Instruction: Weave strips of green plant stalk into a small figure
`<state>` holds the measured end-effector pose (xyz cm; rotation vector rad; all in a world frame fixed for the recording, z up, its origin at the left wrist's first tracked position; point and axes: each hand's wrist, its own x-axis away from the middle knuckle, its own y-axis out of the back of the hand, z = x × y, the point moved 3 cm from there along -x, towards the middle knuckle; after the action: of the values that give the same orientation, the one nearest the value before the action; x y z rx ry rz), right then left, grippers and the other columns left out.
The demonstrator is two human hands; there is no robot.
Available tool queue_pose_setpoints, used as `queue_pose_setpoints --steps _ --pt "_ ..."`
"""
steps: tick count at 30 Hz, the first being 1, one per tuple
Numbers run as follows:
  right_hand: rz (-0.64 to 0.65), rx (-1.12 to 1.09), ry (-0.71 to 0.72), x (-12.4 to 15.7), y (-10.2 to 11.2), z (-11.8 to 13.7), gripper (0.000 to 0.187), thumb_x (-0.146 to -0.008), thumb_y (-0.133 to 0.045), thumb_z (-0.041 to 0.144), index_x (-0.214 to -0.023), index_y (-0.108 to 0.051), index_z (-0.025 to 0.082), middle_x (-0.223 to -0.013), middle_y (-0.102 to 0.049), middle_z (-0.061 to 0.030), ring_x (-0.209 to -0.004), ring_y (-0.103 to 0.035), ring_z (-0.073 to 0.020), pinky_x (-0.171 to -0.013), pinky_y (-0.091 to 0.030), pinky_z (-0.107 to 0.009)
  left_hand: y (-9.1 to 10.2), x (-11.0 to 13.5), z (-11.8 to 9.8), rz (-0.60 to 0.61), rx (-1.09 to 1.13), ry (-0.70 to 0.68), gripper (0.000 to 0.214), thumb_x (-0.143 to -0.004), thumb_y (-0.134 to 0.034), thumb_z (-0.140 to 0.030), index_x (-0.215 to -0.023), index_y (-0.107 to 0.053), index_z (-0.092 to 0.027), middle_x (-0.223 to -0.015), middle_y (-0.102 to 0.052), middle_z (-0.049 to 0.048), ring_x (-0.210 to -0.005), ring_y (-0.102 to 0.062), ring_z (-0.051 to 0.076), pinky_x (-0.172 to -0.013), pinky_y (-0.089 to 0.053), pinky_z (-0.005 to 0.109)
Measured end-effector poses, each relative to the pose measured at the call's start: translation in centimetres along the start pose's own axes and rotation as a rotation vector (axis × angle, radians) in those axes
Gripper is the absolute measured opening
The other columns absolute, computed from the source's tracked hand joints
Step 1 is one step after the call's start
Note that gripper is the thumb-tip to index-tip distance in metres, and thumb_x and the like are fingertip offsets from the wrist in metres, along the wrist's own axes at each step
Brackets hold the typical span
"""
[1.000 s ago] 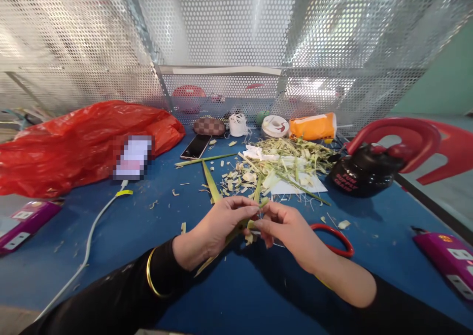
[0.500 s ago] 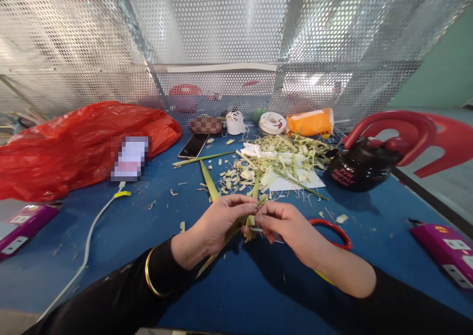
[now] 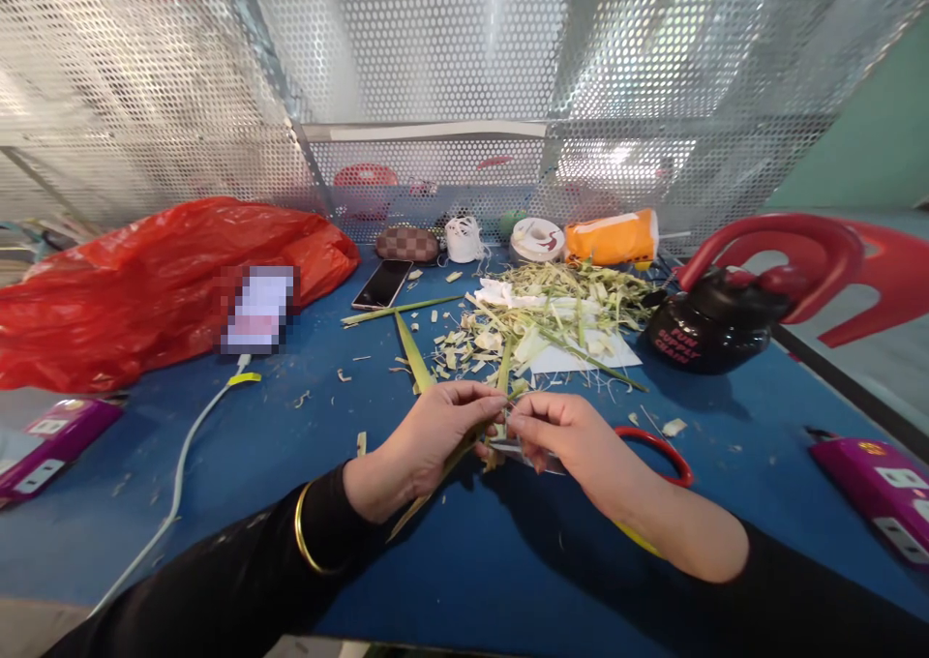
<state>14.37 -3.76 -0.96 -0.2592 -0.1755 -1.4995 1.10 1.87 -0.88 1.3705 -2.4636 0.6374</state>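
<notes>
My left hand (image 3: 428,440) and my right hand (image 3: 562,433) meet over the blue table (image 3: 254,445), both pinched on a green leaf strip (image 3: 442,469) whose long end slants down to the left under my left palm. The fingertips touch at the strip's upper end. Red-handled scissors (image 3: 653,445) lie on the table just beneath and to the right of my right hand. A pile of cut leaf scraps (image 3: 552,314) lies on white paper right behind the hands. Both arms wear black sleeves, with a gold bangle (image 3: 305,542) on the left wrist.
A red plastic bag (image 3: 145,281) fills the left. Two phones (image 3: 382,284), a charging cable (image 3: 174,484), a checkered pouch (image 3: 406,244), thread spool (image 3: 464,240), tape roll (image 3: 537,242) and orange packet (image 3: 614,237) lie behind. Black bag (image 3: 715,334) right; purple power strips (image 3: 882,484) at both edges. Perforated metal panels wall the back.
Both hands have stayed on the leaf strip, with only small finger shifts and a slight drift of the view. Nothing else on the table has moved.
</notes>
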Motion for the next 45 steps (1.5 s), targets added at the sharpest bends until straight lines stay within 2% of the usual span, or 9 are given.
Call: queue_pose_setpoints --steps 7,12,15,25,30,32,36,40,45 --pt "-0.056 -0.089 -0.077 0.0 0.7 -0.1 0.031 -0.071 -0.071 0.042 -0.061 -0.055 0.017 -0.051 -0.050 0.0049 -0.044 -0.044 -0.0066 -0.047 -0.031 -0.022 -0.1 -0.5 0.5 0.032 0.123 0.044 0.011 -0.077 -0.066 -0.015 -0.088 -0.063 -0.013 -0.063 -0.059 -0.0003 -0.052 -0.054 0.007 -0.047 -0.045 0.017" --pt "-0.045 -0.197 -0.120 -0.2 0.9 -0.7 0.029 -0.068 -0.074 0.040 -0.065 -0.057 0.016 -0.053 -0.050 0.0053 -0.043 -0.042 -0.0052 -0.046 -0.030 -0.021 -0.4 -0.2 0.2 0.041 0.097 -0.076 0.018 -0.075 -0.068 -0.016 -0.082 -0.051 -0.019 -0.063 -0.056 -0.0036 -0.059 -0.057 0.010 -0.051 -0.048 0.019" --pt "-0.033 -0.204 -0.066 -0.2 0.9 -0.6 0.029 -0.071 -0.073 0.041 -0.065 -0.057 0.017 -0.054 -0.050 0.0052 -0.045 -0.043 -0.0055 -0.047 -0.031 -0.021 -0.7 0.0 0.4 0.045 0.046 -0.130 0.017 -0.074 -0.068 -0.018 -0.082 -0.053 -0.018 -0.066 -0.057 -0.0036 -0.060 -0.057 0.010 -0.050 -0.047 0.020" --pt "-0.032 -0.142 -0.037 -0.2 0.5 -0.4 0.033 -0.071 -0.071 0.043 -0.059 -0.052 0.018 -0.052 -0.048 0.0049 -0.045 -0.044 -0.0069 -0.047 -0.030 -0.022 -0.3 -0.3 0.7 -0.052 -0.230 -0.246 0.015 -0.070 -0.069 -0.023 -0.082 -0.068 -0.014 -0.075 -0.068 0.0034 -0.064 -0.063 0.014 -0.063 -0.049 0.026" --pt "-0.024 -0.008 0.035 -0.3 0.6 0.2 0.035 -0.076 -0.065 0.043 -0.055 -0.051 0.019 -0.051 -0.050 0.0033 -0.048 -0.047 -0.0093 -0.050 -0.035 -0.024 0.0 -0.2 0.0 -0.099 -0.455 -0.392 0.007 -0.075 -0.064 -0.022 -0.076 -0.068 -0.016 -0.066 -0.066 0.0005 -0.058 -0.059 0.012 -0.058 -0.046 0.023" --pt "-0.048 0.132 0.051 -0.3 1.0 0.5 0.032 -0.081 -0.061 0.040 -0.058 -0.053 0.019 -0.051 -0.051 0.0029 -0.048 -0.047 -0.0103 -0.050 -0.036 -0.025 0.0 -0.1 -0.1 -0.137 -0.449 -0.375 0.007 -0.075 -0.064 -0.023 -0.075 -0.067 -0.016 -0.063 -0.064 -0.0008 -0.053 -0.057 0.011 -0.053 -0.045 0.021" --pt "-0.157 0.528 0.291 -0.1 1.7 1.3 0.022 -0.087 -0.054 0.030 -0.069 -0.063 0.021 -0.064 -0.058 -0.0005 -0.060 -0.054 -0.0149 -0.058 -0.041 -0.028 -0.4 0.0 0.4 -0.166 -0.195 -0.166 0.011 -0.076 -0.065 -0.024 -0.076 -0.059 -0.015 -0.057 -0.058 -0.0026 -0.044 -0.053 0.009 -0.041 -0.044 0.020" --pt "-0.203 0.636 0.603 0.5 1.0 1.3 0.018 -0.089 -0.052 0.023 -0.077 -0.065 0.022 -0.092 -0.065 -0.0065 -0.085 -0.061 -0.0200 -0.077 -0.046 -0.032 -0.6 0.3 1.1 -0.167 -0.021 -0.033 0.014 -0.080 -0.064 -0.025 -0.075 -0.056 -0.014 -0.050 -0.056 -0.0024 -0.040 -0.051 0.008 -0.040 -0.044 0.018" --pt "-0.064 0.634 0.653 0.5 -0.3 0.5 0.021 -0.092 -0.045 0.018 -0.080 -0.062 0.022 -0.104 -0.067 -0.0080 -0.095 -0.063 -0.0205 -0.084 -0.048 -0.034 0.0 1.4 1.8 -0.235 -0.010 -0.046 0.015 -0.081 -0.063 -0.028 -0.078 -0.057 -0.015 -0.051 -0.058 -0.0012 -0.046 -0.056 0.010 -0.045 -0.046 0.019"
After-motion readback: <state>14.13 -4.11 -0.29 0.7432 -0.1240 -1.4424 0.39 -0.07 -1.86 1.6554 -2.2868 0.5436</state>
